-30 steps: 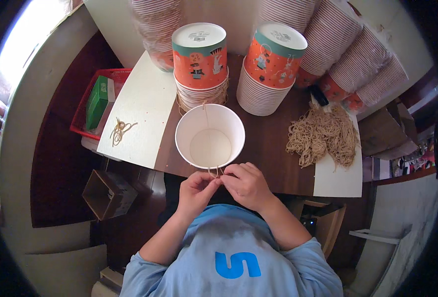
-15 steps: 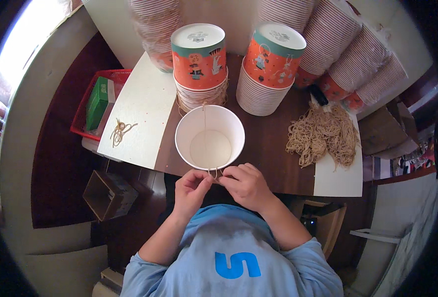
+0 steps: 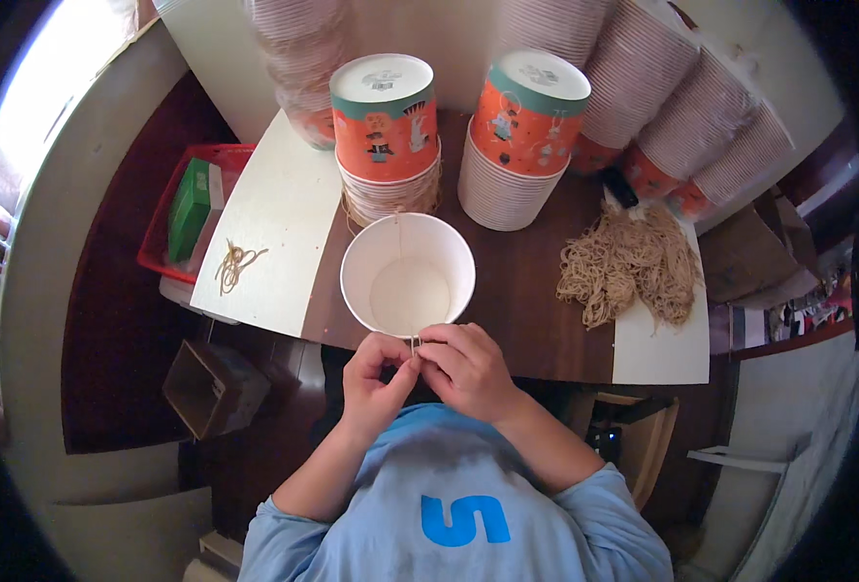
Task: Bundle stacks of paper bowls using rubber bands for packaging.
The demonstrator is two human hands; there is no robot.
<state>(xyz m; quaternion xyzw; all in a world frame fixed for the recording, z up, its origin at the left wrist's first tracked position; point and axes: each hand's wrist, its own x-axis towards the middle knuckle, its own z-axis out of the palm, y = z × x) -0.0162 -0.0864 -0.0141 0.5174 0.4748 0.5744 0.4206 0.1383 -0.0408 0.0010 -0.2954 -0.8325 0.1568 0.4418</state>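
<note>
Both hands meet at the near rim of an open white paper cup (image 3: 407, 275) standing upright on the dark wooden table (image 3: 526, 310), just in front of the person's chest; left hand (image 3: 376, 380) and right hand (image 3: 465, 367) touch each other, fingertips pressed together and pinched on a thin tan string (image 3: 415, 341) at the cup's edge; the string is too fine to follow further, though a faint strand seems to run up the far inner wall of the cup.

Behind the cup, two stacks of upturned paper cups with orange printed sides and teal bands: left stack (image 3: 387, 136) with loops of string around its lower cups, right stack (image 3: 519, 136) just beside it; longer stacks of cups (image 3: 681, 116) lie tilted across the far right of the table.

A loose heap of tan string pieces (image 3: 628, 264) lies right of the cup, well apart from the hands, partly on a pale board (image 3: 664, 347); a second pale board (image 3: 279, 228) to the left carries a small tangle of string (image 3: 235, 264); beyond it, a red tray (image 3: 162, 233) holding a green box (image 3: 190, 206); a brown cardboard box (image 3: 214, 388) sits below the table's edge.
</note>
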